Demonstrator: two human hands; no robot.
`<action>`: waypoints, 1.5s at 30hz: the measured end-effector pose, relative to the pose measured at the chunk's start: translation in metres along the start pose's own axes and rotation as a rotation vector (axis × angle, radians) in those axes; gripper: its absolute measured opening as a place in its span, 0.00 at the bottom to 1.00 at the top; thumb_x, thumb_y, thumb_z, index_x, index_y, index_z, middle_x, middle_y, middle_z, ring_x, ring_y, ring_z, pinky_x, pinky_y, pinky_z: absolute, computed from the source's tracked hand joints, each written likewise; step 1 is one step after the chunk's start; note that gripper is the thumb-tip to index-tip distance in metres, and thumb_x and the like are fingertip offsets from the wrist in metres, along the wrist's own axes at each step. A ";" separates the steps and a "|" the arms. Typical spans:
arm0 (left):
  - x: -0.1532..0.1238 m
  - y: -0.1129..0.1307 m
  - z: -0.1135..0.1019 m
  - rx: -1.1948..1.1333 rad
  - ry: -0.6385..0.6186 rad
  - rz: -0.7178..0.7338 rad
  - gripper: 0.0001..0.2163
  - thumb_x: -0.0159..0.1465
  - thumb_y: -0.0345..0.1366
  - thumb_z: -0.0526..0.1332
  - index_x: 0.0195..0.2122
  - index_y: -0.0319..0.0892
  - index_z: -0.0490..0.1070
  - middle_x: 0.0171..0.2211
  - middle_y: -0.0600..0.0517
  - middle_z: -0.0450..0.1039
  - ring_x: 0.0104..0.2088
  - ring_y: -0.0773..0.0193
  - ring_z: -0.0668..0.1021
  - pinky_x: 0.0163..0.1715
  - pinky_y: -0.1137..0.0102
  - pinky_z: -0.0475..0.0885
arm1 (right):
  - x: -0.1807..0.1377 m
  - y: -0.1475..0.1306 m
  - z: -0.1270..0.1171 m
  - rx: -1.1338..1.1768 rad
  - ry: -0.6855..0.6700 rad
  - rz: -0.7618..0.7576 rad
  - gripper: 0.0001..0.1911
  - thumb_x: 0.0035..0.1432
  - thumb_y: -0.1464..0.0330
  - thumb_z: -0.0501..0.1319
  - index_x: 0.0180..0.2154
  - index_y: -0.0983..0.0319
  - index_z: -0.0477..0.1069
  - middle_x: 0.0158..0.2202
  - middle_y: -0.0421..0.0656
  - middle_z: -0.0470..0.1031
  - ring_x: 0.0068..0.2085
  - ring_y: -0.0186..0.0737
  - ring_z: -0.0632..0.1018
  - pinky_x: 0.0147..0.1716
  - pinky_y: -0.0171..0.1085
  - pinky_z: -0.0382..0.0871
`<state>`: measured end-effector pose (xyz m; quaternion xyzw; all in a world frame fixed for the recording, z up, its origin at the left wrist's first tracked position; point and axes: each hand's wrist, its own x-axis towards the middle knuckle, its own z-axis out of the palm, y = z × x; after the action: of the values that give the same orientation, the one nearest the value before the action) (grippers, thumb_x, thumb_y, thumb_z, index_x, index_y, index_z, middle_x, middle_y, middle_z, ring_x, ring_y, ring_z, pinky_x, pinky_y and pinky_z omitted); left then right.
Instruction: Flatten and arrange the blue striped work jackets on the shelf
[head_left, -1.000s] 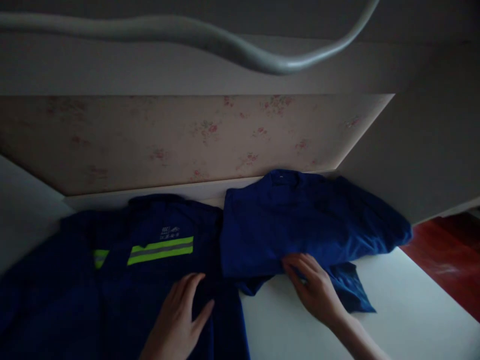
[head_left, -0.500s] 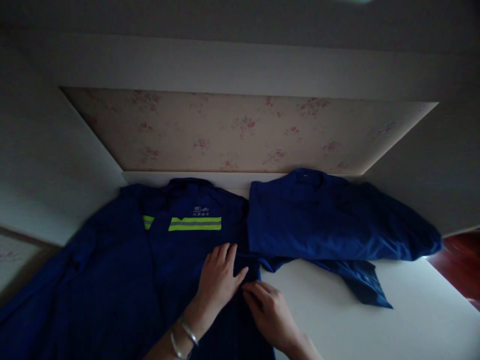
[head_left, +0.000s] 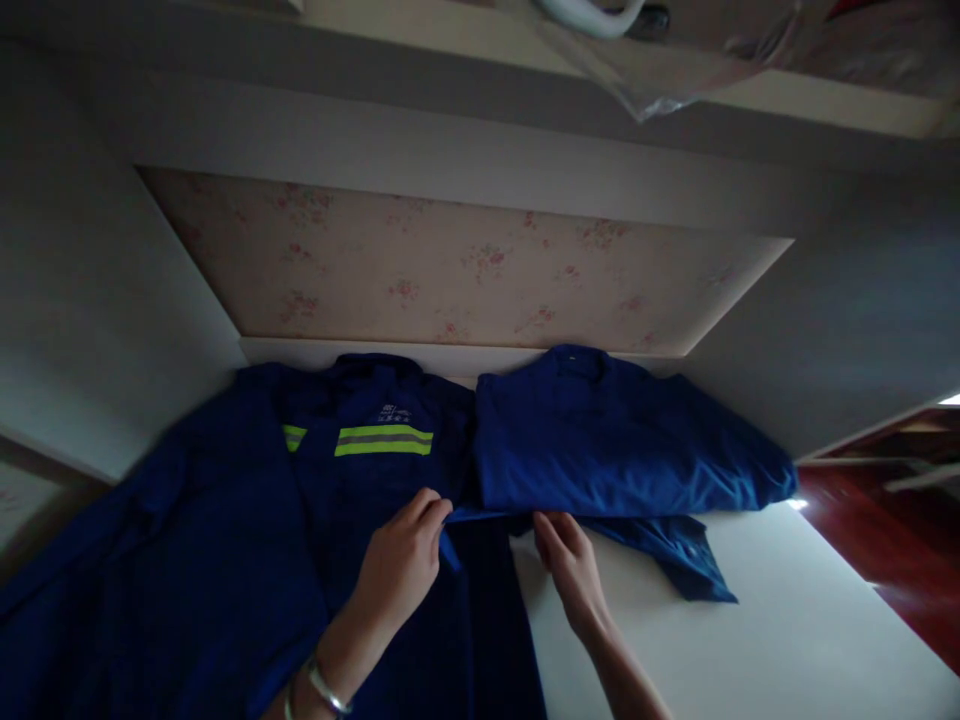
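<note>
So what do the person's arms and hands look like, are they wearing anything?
Both hands are bare, with no gloves. The left hand has thin silver-coloured bangles round its wrist, at least two of them. The right hand shows no ring or band, and its forearm is bare with no sleeve in view. The light is dim, so finer details cannot be made out.

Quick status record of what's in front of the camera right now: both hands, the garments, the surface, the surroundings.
left hand: pinching a lighter blue fabric edge, over the dark blue jacket
right hand: fingers at the lower edge of the folded blue garment
jacket: spread flat, yellow-green reflective stripe on chest
folded garment: beside the jacket, one part trailing below the fold
surface: white table
wrist: bracelet on left
backdrop: floral wallpaper panel
</note>
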<state>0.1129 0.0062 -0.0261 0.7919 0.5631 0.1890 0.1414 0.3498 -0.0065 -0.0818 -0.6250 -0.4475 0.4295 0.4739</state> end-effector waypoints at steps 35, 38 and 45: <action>0.039 0.028 0.042 -0.052 -0.173 -0.036 0.14 0.57 0.21 0.51 0.31 0.41 0.75 0.34 0.46 0.78 0.41 0.56 0.77 0.41 0.65 0.72 | 0.123 -0.065 0.068 -1.373 -0.387 -0.308 0.30 0.53 0.79 0.54 0.57 0.55 0.68 0.72 0.49 0.44 0.69 0.69 0.47 0.50 0.83 0.39; 0.037 0.020 0.029 -0.174 -0.122 -0.111 0.15 0.57 0.21 0.50 0.29 0.43 0.74 0.33 0.49 0.78 0.39 0.60 0.77 0.40 0.67 0.70 | 0.136 -0.066 0.057 -1.351 -0.383 -0.291 0.34 0.53 0.81 0.53 0.61 0.56 0.63 0.72 0.50 0.43 0.69 0.69 0.48 0.50 0.84 0.38; -0.002 -0.047 -0.009 -0.859 0.017 -0.411 0.09 0.53 0.31 0.49 0.16 0.45 0.58 0.16 0.55 0.61 0.19 0.66 0.67 0.23 0.69 0.67 | 0.159 -0.066 0.033 -1.227 -0.508 -0.207 0.37 0.50 0.80 0.55 0.61 0.54 0.63 0.72 0.47 0.45 0.69 0.67 0.49 0.51 0.84 0.37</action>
<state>0.0684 0.0199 -0.0386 0.5327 0.5800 0.3791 0.4859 0.3442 0.1635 -0.0414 -0.6144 -0.7659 0.1835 -0.0483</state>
